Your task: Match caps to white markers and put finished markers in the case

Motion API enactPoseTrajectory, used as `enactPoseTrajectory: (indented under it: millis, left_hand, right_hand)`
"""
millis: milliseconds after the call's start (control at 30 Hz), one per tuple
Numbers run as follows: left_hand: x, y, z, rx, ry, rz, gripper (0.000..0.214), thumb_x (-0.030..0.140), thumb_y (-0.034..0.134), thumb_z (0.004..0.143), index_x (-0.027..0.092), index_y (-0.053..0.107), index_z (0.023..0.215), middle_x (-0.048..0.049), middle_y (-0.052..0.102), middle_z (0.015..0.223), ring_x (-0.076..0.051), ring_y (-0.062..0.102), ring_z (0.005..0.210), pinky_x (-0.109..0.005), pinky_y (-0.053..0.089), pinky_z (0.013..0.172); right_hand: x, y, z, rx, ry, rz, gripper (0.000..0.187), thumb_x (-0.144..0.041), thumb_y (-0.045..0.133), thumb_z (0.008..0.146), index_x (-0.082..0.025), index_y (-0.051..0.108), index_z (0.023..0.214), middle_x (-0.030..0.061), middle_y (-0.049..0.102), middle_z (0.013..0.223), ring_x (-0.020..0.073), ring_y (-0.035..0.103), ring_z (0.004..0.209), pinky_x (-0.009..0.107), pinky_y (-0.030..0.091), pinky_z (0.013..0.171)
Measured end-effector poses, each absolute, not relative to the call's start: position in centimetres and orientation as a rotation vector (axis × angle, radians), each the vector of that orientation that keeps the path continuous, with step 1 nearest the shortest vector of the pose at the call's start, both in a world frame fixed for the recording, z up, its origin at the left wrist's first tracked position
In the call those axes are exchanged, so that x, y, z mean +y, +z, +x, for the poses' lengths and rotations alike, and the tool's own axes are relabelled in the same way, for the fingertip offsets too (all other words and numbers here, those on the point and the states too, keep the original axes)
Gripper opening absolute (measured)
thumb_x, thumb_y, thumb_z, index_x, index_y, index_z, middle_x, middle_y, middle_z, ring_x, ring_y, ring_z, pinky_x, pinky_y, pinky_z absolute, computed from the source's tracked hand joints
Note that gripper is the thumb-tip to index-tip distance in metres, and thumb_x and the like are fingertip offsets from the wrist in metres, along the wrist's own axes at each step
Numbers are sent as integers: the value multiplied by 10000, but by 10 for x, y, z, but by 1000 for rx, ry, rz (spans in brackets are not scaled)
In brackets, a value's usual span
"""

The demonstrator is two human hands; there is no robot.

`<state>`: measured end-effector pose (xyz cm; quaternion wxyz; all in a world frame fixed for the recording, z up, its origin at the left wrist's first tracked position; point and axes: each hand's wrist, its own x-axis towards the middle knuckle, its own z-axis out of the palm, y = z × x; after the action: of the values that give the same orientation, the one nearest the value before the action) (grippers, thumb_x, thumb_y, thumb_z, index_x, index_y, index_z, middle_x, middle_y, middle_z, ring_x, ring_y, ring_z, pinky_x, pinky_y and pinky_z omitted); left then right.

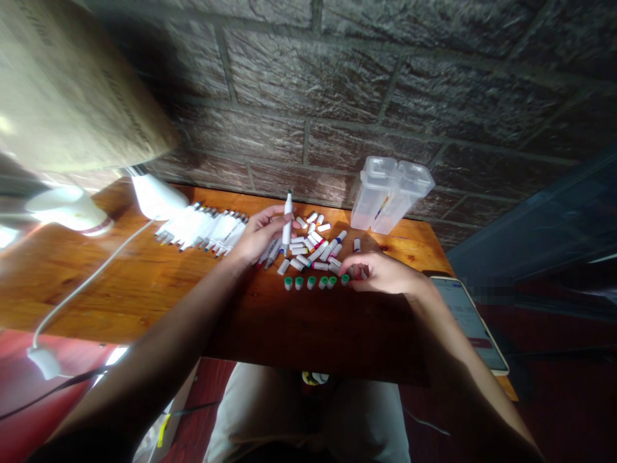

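Observation:
My left hand (260,235) is closed around a white marker (288,218), held upright above the wooden table (144,283). My right hand (380,271) rests on the table, its fingers pinched at the right end of a row of green caps (315,281); what the fingers hold is hidden. Between the two hands lies a heap of several loose white marker caps (315,247) with coloured ends. A row of several white markers (202,228) lies to the left of my left hand.
A clear plastic marker case (390,193) stands open at the back against the brick wall. A phone (470,321) lies at the table's right edge. A white lamp base (67,209) and its cable (87,283) occupy the left side.

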<state>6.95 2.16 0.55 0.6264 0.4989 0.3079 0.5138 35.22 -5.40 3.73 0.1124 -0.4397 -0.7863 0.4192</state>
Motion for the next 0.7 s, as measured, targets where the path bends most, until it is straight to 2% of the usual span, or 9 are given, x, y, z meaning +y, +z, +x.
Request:
enactPoseTrajectory:
  millis: [167,433,700]
  left_hand:
    - [20,5,69,664,1161,1226,365,358,821,747,151,691,1017,-87,769,997,-177,716,716,-303,575,669]
    - [14,11,71,630,1204,1348,334,309,888,658,166,718,908,-48,787,857,-195,730,789,-335,560,805]
    - [8,14,75,666,1173,1323,303,253,924,585,171,741,812,-22,781,801,-170,728,741,-313,579,765]
  right_hand:
    - [-53,35,353,-2314,1271,-1243,218,-220,696,791,-148,743,991,-9,565,702,109,478,624,236,386,564]
    - [-55,34,351,-2295,1298,-1256,251,-219,735,764,-161,740,1008,-19,554,705,107,486,620,228,381,554]
    - [-53,35,347,-2387,1158,-1278,210,-283,722,813,-161,789,970,6,590,700,121,513,625,258,401,577]
